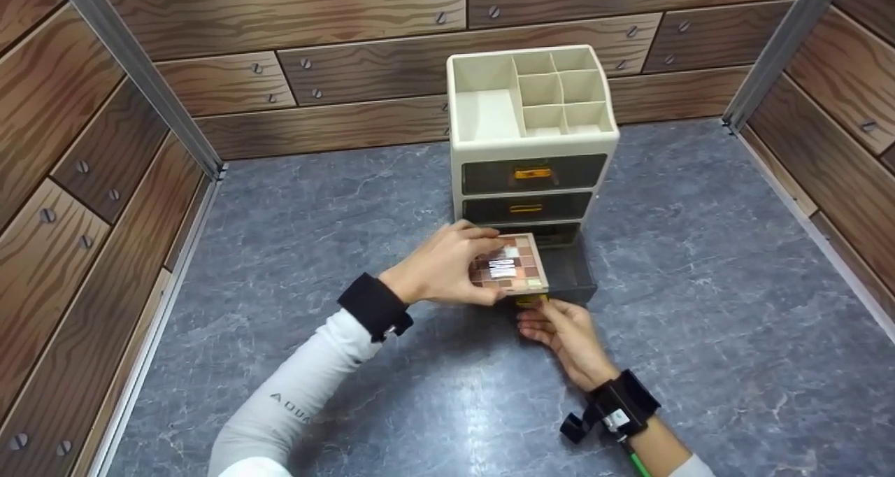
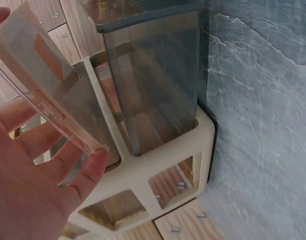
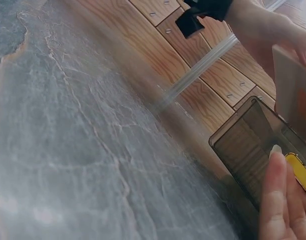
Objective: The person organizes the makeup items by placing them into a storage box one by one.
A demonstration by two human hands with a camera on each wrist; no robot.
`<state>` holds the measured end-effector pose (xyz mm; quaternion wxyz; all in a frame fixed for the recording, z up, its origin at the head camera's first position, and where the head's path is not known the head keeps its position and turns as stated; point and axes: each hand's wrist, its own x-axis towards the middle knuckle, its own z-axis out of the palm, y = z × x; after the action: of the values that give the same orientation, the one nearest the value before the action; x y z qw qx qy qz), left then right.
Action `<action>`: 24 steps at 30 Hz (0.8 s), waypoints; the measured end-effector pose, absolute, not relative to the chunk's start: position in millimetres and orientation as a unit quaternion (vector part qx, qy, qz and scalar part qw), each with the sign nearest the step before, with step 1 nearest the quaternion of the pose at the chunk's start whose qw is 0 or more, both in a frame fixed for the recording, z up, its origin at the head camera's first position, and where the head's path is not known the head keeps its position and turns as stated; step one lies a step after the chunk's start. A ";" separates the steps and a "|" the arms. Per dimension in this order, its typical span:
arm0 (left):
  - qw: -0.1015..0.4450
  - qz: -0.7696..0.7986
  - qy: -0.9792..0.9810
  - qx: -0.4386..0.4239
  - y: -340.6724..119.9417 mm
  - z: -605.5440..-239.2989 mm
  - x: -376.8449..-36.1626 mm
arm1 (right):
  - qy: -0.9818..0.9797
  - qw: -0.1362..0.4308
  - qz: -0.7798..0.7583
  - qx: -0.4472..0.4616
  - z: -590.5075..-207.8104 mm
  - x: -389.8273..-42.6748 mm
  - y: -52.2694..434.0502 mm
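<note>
My left hand (image 1: 447, 264) grips an eyeshadow palette (image 1: 519, 281), thumb at its near edge and fingers over the far side. Brown, pink and pale squares show on the palette's face. It is above the pulled-out bottom drawer (image 1: 575, 271) of a cream storage cabinet (image 1: 482, 147). In the left wrist view, the palette's pale underside (image 2: 38, 65) is tilted beside the smoky, see-through drawer (image 2: 158, 75). My right hand (image 1: 570, 340) pinches the drawer's yellow handle (image 3: 299, 172) from the front; the thumb is mostly cut off in the right wrist view.
Two dark drawers with orange handles, the upper one (image 1: 496, 176) and the one below, are closed. A divided open tray (image 1: 486, 113) forms the cabinet's top. Grey marbled floor (image 1: 314, 204) surrounds it, bounded by wood-patterned walls (image 1: 370, 71).
</note>
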<state>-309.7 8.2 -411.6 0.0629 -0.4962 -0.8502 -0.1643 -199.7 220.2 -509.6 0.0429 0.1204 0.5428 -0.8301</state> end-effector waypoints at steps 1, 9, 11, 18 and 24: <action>0.057 -0.166 -0.849 -0.498 10.9 -412.6 -311.1 | 0.544 0.043 -0.829 0.122 -509.3 -199.6 220.0; 0.019 -0.171 -0.855 -0.490 27.7 -419.6 -319.5 | 0.537 0.046 -0.833 0.122 -508.9 -200.4 218.9; 0.021 -0.170 -0.852 -0.494 31.6 -420.4 -320.7 | 0.534 0.046 -0.836 0.119 -509.6 -200.4 218.9; -0.019 -0.150 -0.860 -0.488 42.6 -422.5 -323.6 | 0.536 0.051 -0.836 0.110 -511.9 -199.7 218.2; -0.065 -0.113 -0.872 -0.472 52.9 -422.8 -324.6 | 0.536 0.041 -0.835 0.113 -511.2 -199.1 219.4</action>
<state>-324.6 52.9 -422.8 -0.0651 -0.4724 -0.8717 -0.1128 -199.1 219.4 -511.2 0.0414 0.1132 0.5362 -0.8355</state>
